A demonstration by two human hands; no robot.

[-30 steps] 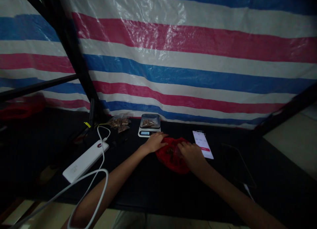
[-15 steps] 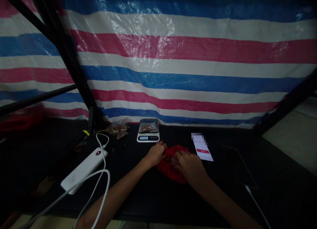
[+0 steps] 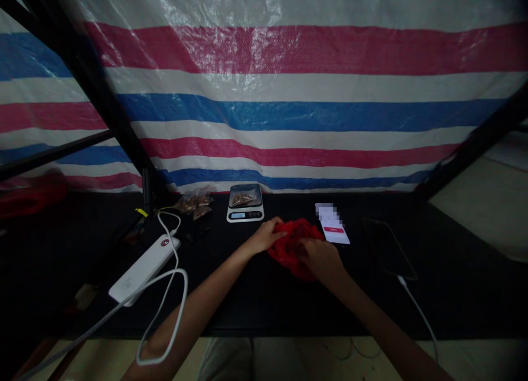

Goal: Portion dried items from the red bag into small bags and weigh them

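Note:
A crumpled red plastic bag [image 3: 295, 268] lies on the black table with its mouth open. My left hand [image 3: 266, 235] has its fingers closed on the bag's left rim. Inside the opening, from the right, reaches my right hand [image 3: 322, 257]; its fingertips are hidden in the bag, so what they hold does not show. Behind the left hand stands a white kitchen scale [image 3: 246, 216] with a small clear bag of brown bits [image 3: 242, 198] on its plate. Several similar small bags [image 3: 196, 204] lie in a heap left of the scale.
A lit phone [image 3: 336, 232] lies just right of the red bag, and a dark phone [image 3: 390, 249] with a white cable farther right. At the left is a white power bank [image 3: 142, 271] with a looping cable. Striped sheeting [image 3: 289, 117] hangs behind the table.
The view has tilted down, so things sit higher in the picture. My right hand has gone deeper into the red bag; the clear plastic seen at its fingers is now hidden.

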